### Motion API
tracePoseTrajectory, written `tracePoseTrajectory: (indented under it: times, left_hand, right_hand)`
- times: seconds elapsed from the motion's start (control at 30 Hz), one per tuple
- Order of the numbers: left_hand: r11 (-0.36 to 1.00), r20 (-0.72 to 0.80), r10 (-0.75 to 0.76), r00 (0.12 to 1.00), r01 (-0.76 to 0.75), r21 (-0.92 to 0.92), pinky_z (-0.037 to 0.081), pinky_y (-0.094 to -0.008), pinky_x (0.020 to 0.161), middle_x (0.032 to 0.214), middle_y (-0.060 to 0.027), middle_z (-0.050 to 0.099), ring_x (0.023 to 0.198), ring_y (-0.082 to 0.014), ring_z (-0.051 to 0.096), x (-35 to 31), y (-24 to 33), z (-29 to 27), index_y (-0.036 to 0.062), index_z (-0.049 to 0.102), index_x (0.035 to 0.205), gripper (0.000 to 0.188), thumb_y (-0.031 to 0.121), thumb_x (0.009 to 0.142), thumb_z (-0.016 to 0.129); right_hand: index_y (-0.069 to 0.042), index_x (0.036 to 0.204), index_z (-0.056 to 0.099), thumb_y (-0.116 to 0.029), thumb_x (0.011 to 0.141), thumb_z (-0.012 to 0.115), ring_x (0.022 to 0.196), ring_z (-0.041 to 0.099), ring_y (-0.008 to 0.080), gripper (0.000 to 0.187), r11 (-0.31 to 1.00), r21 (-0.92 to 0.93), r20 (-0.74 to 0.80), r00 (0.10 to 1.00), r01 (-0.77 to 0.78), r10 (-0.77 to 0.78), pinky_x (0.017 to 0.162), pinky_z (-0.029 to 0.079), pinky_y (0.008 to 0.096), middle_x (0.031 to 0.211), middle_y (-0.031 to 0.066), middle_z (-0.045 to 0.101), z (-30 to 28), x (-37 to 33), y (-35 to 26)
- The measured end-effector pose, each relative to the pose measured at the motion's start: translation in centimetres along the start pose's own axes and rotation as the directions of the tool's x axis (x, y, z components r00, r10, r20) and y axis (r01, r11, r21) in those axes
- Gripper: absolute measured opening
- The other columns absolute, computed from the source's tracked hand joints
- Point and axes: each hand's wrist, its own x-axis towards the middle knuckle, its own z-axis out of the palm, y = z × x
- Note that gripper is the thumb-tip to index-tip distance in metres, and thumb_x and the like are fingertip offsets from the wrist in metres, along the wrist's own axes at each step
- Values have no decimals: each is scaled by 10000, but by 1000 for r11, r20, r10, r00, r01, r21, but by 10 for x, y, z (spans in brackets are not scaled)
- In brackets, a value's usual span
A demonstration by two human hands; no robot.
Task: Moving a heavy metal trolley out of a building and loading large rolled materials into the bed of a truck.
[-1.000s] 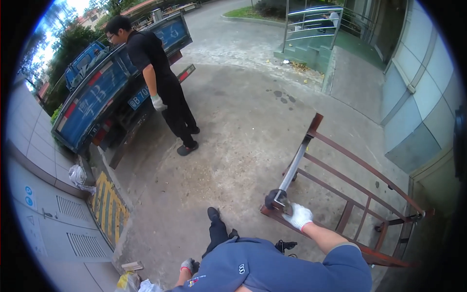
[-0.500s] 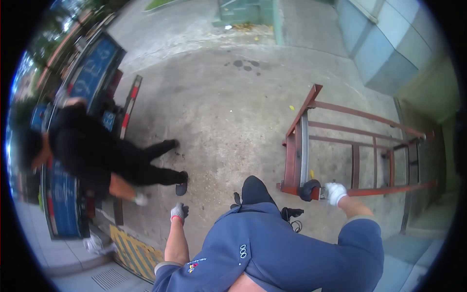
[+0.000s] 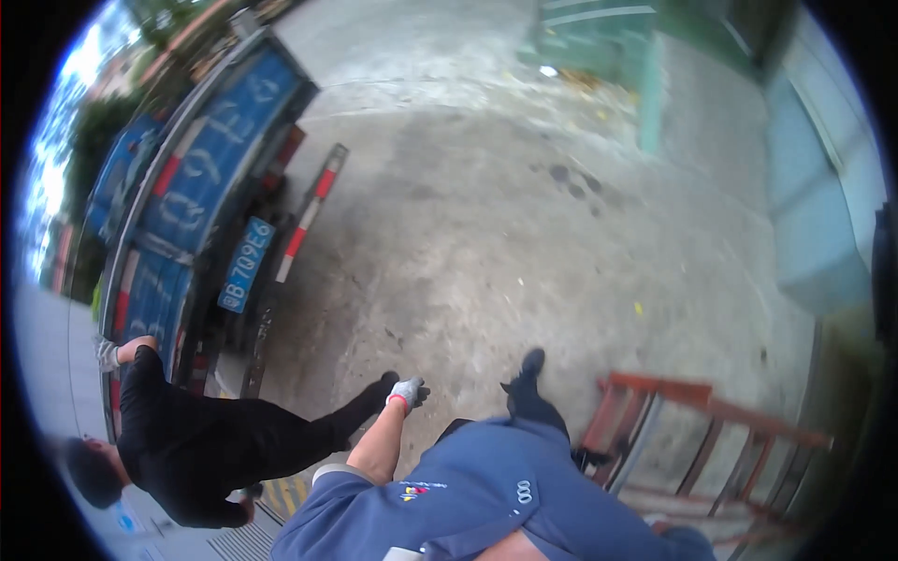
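Observation:
My left hand (image 3: 409, 393), in a grey knit glove with darker fingers, hangs out in front of me. Its fingers are loosely apart and hold nothing. On my right, a red-brown metal frame with crossbars (image 3: 767, 425) stands on the ground close beside me. A dark wheel-like part (image 3: 591, 458) shows at its near corner. My right arm reaches down and back beside the frame. Only a small pale patch of my right hand (image 3: 657, 518) shows; its fingers are hidden, so its grip on the frame cannot be made out.
A blue truck (image 3: 201, 178) with a lowered-looking red-and-white striped bar (image 3: 313, 213) stands at the left. A person in black (image 3: 224, 449) is beside its tailgate, one gloved hand on its edge. Pale blue panels (image 3: 818, 196) line the right; a green structure (image 3: 599, 47) stands far ahead.
My view has swung right to left, and I have stepped forward. The metal frame now sits lower, beside and behind me. The person in black has shifted nearer, hand still at the truck.

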Motion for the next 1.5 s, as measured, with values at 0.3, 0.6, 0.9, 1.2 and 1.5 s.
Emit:
tracePoseTrajectory:
  times: [0.3,0.6,0.9,1.2,1.5]
  left_hand:
    - [959,-4,115,993,-112,-262,569,-394,806,1111,-111,785,957,-244,741,88,226,-43,55,665,1296,425,348,996,592]
    - [991,-237,121,964,-103,88,553,-357,759,990,-105,790,853,-186,730,249,393,-184,48,745,1131,413,390,981,567]
    - [849,-476,526,704,-409,333,502,-448,1044,1301,-196,693,1245,-389,632,352,707,-277,92,696,1283,521,494,980,562]
    - [710,-722,630,286,-588,387,531,-460,1000,1233,-210,715,1159,-404,672,311,1180,-338,58,685,1273,480,427,974,617]
    - [470,-529,649,-547,-258,844,499,-475,1051,1272,-215,685,1193,-404,643,219,1482,-541,28,667,1268,409,175,891,724]
  right_hand:
    - [-112,994,801,-347,803,714,1034,739,316,315,980,-194,-33,998,46,-53,905,580,430,1053,155,770,-234,168,26]
    - [-99,1007,799,-304,827,662,1054,731,333,305,967,-253,-63,998,9,-26,919,573,444,1083,174,761,-469,315,-28]
    - [-86,1019,797,-261,851,609,1074,724,351,306,964,-253,-52,994,76,-92,933,566,458,1113,194,753,-729,498,-57]
    - [-73,1031,794,-217,875,556,1094,717,369,319,951,-281,-59,987,128,-150,947,559,471,1143,213,745,-1081,739,26]
    - [-93,1034,694,-239,971,649,672,618,210,166,19,957,-282,913,289,296,543,490,407,796,66,657,-1391,1060,-7]
